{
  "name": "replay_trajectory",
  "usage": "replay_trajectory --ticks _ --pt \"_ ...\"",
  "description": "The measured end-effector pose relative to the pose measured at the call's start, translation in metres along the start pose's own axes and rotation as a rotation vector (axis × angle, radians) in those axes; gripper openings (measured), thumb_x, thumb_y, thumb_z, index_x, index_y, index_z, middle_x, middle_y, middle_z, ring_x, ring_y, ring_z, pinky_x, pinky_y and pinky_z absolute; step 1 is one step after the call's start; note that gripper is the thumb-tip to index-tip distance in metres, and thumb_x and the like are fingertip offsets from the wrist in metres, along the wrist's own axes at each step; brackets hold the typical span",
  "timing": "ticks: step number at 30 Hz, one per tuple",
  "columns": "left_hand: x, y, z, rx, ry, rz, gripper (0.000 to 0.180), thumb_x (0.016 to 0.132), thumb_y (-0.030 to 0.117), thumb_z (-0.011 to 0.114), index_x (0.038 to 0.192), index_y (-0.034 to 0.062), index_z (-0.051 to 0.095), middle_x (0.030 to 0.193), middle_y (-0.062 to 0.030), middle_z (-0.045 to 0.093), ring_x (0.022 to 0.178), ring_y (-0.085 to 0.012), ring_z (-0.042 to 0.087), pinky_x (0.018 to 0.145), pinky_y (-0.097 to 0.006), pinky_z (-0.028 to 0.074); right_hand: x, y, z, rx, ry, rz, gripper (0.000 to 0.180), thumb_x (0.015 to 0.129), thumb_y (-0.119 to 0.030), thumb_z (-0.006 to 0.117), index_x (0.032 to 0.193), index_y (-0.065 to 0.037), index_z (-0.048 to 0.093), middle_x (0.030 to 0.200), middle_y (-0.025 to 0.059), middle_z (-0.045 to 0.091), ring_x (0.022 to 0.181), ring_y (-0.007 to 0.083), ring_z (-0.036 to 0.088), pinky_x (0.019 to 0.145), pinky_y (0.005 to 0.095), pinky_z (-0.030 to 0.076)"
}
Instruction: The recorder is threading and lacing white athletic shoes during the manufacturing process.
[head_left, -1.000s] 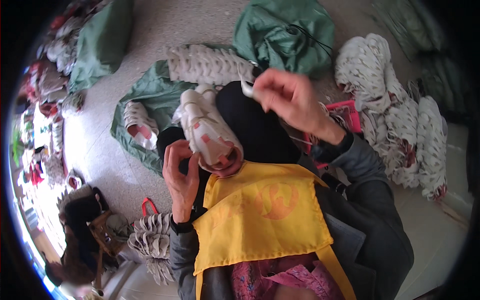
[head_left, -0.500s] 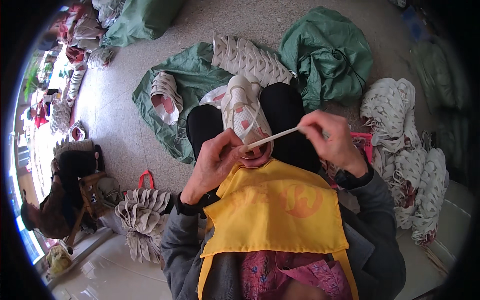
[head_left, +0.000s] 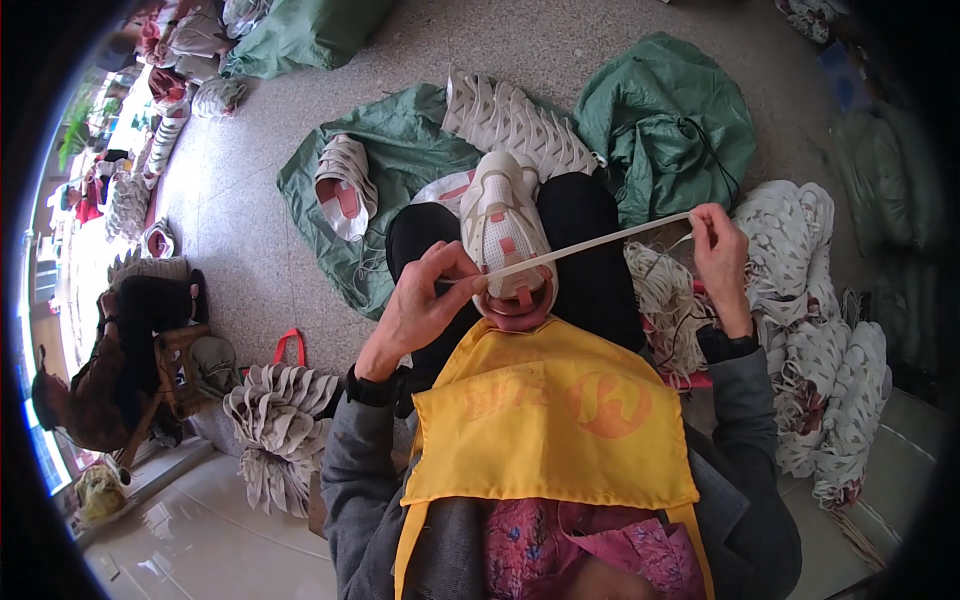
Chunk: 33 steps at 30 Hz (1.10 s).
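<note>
Shoe [head_left: 493,238] between knees, toe at 12 o'clock, opening at 6. Left hand [head_left: 428,303], at shoe's 8 o'clock, pinches lace [head_left: 600,241] beside opening. Right hand [head_left: 722,256], out at 3 o'clock, pinches far stretch. Just changed: right hand farther out, span between hands longer; slack seemingly gone, strand looks taut. Lace bundle [head_left: 655,292] at 4 o'clock, green bag [head_left: 672,110] at 2.

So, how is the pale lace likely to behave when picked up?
Probably floppy when slack: the lace looks straight because the left hand and right hand seem to hold it taut. Likely light too, being a thin, narrow strip.
</note>
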<state>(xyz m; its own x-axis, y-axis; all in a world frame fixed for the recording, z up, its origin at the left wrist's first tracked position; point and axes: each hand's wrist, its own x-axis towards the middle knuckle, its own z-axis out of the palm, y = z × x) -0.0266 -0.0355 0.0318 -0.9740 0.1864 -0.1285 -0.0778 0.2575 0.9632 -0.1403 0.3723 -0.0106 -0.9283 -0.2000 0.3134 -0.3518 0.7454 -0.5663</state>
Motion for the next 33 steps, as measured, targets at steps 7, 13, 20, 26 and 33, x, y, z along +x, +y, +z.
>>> replay_trajectory --ticks 7,13,20,26,33 --pt "0.008 -0.010 0.016 -0.064 0.021 0.016 0.013 0.101 0.011 0.065 0.095 0.0007 0.059 0.084 0.0000 0.059 0.078 -0.0070 0.055 0.072 -0.025 0.046 0.027 -0.019 0.024 -0.010 -0.124 -0.081 0.013 0.095 -0.008 0.068 0.106 -0.002 0.069 0.085 0.0099 0.069 0.064 0.0155 0.063 0.059 0.0294 0.048" --pt "0.016 0.008 0.025 0.136 0.080 0.133 0.014 0.096 0.008 0.069 0.091 -0.0023 0.061 0.082 -0.0037 0.060 0.075 -0.0087 0.056 0.070 -0.026 0.046 0.029 -0.154 0.051 0.816 -0.785 0.113 0.024 0.093 -0.006 0.071 0.116 -0.001 0.065 0.082 0.0058 0.072 0.067 0.0072 0.066 0.062 0.0259 0.054" --pt "0.013 -0.006 0.032 0.088 0.146 0.132 0.016 0.089 0.004 0.073 0.093 -0.0012 0.059 0.081 -0.0059 0.058 0.071 -0.0116 0.056 0.062 -0.028 0.047 0.021 -0.153 0.074 0.655 -0.662 -0.187 0.009 0.094 -0.001 0.069 0.101 0.003 0.067 0.083 0.0061 0.071 0.074 0.0082 0.066 0.064 0.0261 0.054" --pt "0.022 -0.031 0.046 0.266 0.382 0.150 0.033 0.078 0.003 0.081 0.096 0.0015 0.053 0.083 -0.0078 0.052 0.065 -0.0183 0.054 0.058 -0.031 0.047 0.006 -0.136 0.106 0.673 -0.482 -0.055 0.006 0.095 -0.002 0.068 0.097 0.003 0.065 0.080 0.0029 0.067 0.070 0.0048 0.062 0.061 0.0239 0.052" --pt "0.023 -0.041 0.044 0.220 0.358 0.131 0.032 0.077 0.001 0.081 0.095 0.0016 0.054 0.083 -0.0075 0.051 0.063 -0.0167 0.054 0.058 -0.030 0.047 0.001 -0.128 0.121 0.795 -0.576 0.089 0.009 0.099 -0.006 0.065 0.097 0.002 0.063 0.080 -0.0024 0.062 0.069 0.0009 0.057 0.058 0.0202 0.047"
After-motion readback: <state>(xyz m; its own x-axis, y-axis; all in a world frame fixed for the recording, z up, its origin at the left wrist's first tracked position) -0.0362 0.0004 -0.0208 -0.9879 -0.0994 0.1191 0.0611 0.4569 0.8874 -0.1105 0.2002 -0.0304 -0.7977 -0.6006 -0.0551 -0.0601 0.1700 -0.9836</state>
